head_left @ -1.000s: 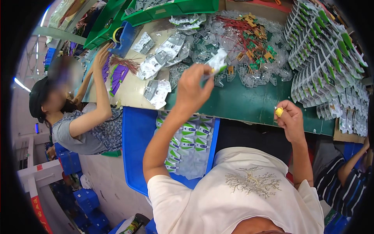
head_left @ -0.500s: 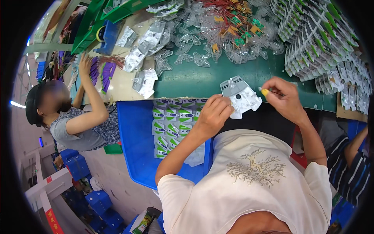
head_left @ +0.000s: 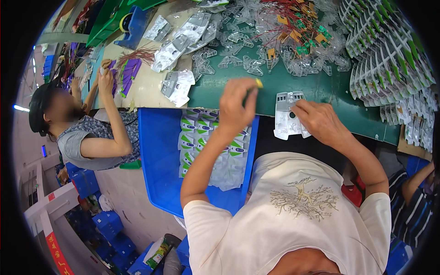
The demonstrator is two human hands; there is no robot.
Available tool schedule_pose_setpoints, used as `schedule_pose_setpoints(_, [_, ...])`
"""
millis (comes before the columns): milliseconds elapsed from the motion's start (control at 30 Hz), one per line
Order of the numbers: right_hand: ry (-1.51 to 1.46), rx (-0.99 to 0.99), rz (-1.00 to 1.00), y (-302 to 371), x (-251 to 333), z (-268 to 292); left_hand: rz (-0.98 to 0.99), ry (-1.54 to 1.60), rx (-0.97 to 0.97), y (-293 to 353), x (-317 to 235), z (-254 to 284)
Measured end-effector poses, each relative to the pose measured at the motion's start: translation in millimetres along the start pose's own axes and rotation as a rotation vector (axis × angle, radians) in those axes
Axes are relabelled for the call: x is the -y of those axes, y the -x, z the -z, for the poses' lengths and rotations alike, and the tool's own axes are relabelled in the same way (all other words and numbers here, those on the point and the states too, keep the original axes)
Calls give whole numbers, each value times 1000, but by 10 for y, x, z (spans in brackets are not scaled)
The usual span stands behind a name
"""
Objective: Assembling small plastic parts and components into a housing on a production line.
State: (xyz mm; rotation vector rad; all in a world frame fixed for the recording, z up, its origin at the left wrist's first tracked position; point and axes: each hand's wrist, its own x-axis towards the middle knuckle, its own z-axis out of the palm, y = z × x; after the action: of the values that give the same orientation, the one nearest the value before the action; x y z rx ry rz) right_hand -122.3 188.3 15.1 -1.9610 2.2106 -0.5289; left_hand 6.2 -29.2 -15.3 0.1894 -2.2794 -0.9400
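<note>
My right hand (head_left: 321, 120) grips the right edge of a white and grey plastic housing (head_left: 285, 120), which is at the table's front edge. The housing has a row of dark slots along its top and a round dark hole near its middle. To the left, my left hand (head_left: 236, 105) is raised apart from the housing, fingers curled and somewhat blurred. A small yellow piece (head_left: 259, 83) shows at its fingertips; I cannot tell whether it is held or worn. Another white and grey housing (head_left: 178, 87) lies on the table farther left.
Clear plastic parts (head_left: 238, 41) and red-wired boards (head_left: 302, 36) heap at the back. Stacked white and green shells (head_left: 389, 59) stand at the right. A blue bin (head_left: 156, 183) with bagged parts is below the table edge. A co-worker (head_left: 101, 133) sits at the left.
My left hand has let go of the housing and lifted. My right hand has moved in from the right and taken hold of the housing, which is now turned more upright.
</note>
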Motion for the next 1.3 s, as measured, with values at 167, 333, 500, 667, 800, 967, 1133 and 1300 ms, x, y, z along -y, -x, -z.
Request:
schedule_pose_setpoints(167, [-12,-55,-36,18,29,-48,-195,-198,215,-429,436,51])
schedule_pose_setpoints(333, [-30,-70,-57,70,41,-28,-261,-291,273,-367,437,63])
schedule_pose_setpoints(500, [-52,-74,-63,102,33,-29,-89,-239,197,-40,280,69])
schedule_pose_setpoints(667, [-65,-62,-63,106,18,-1,-223,-402,213,-40,185,95])
schedule_pose_setpoints(800, [-54,-55,-77,101,44,9,-8,-311,-22,-20,208,76])
schedule_pose_setpoints(967, [-37,-55,-104,109,55,3,207,-435,0,-64,124,7])
schedule_pose_setpoints(1133, [-12,-76,-144,143,-17,14,83,-383,236,34,-101,101])
schedule_pose_setpoints(1300, [-18,-90,-54,101,-73,7,-171,-12,287,191,-376,-164])
